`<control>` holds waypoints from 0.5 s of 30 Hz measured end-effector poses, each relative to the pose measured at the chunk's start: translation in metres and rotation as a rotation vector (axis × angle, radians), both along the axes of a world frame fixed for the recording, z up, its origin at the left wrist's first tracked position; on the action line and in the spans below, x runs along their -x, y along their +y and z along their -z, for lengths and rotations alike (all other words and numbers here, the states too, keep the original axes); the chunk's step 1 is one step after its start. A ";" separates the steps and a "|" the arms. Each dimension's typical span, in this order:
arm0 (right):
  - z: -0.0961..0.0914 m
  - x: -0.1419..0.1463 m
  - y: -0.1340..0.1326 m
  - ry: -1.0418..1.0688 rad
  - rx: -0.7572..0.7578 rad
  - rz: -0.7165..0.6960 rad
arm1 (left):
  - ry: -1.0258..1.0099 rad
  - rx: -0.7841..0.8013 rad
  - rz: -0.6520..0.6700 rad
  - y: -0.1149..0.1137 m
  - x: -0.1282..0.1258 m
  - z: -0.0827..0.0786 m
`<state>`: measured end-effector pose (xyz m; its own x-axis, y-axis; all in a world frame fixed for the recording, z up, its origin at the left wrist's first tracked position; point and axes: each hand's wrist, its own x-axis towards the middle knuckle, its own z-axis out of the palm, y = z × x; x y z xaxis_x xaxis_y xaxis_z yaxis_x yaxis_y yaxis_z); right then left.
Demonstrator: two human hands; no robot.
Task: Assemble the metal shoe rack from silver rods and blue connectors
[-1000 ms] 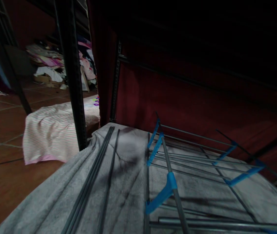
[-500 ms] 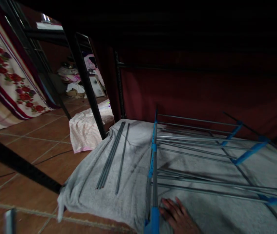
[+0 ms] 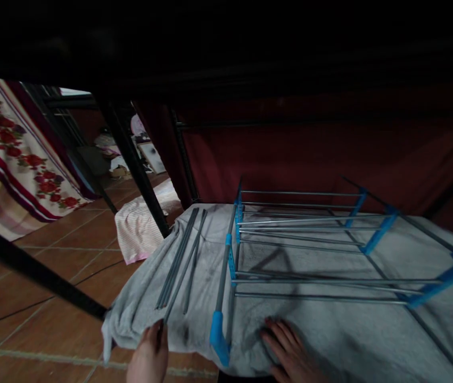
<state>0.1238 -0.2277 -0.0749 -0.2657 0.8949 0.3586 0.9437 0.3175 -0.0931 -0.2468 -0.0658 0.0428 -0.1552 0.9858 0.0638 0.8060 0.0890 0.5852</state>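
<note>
My left hand (image 3: 149,354) is closed around the near end of a grey metal tube (image 3: 181,279), whose far end reaches over the blanket beside other tubes. Several loose tubes (image 3: 177,259) lie side by side just left of it, and a single tube (image 3: 190,284) rests on its right. My right hand (image 3: 290,351) lies flat on the grey blanket (image 3: 330,340), fingers spread, holding nothing. Between my hands stands the near blue corner piece (image 3: 219,340) of a rack frame (image 3: 314,281) made of metal tubes and blue plastic joints.
Black bed posts (image 3: 130,159) rise at the left, and a dark bunk (image 3: 226,48) hangs low overhead. Behind the rack is a dark red curtain (image 3: 290,154). A cable (image 3: 90,276) crosses the tiled floor (image 3: 62,266). A striped cloth (image 3: 140,229) covers something low beyond.
My left hand has come into view at the bottom, bringing a tube over the blanket next to the loose ones. The rack's near end sits further left in view. My right hand stays on the blanket.
</note>
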 end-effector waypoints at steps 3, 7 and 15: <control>0.004 -0.006 -0.026 0.070 0.011 0.093 | 0.196 -0.050 0.126 0.054 -0.044 -0.023; 0.006 -0.023 -0.052 0.092 0.032 0.139 | 0.324 0.036 0.154 0.083 -0.097 -0.042; 0.009 -0.054 -0.067 0.117 -0.004 0.241 | 0.442 0.145 0.162 0.099 -0.133 -0.023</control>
<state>0.1773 -0.2949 -0.0844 -0.0019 0.9258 0.3780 0.9751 0.0856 -0.2048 -0.1136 0.0331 0.0659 0.0115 0.9986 -0.0509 0.9846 -0.0024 0.1750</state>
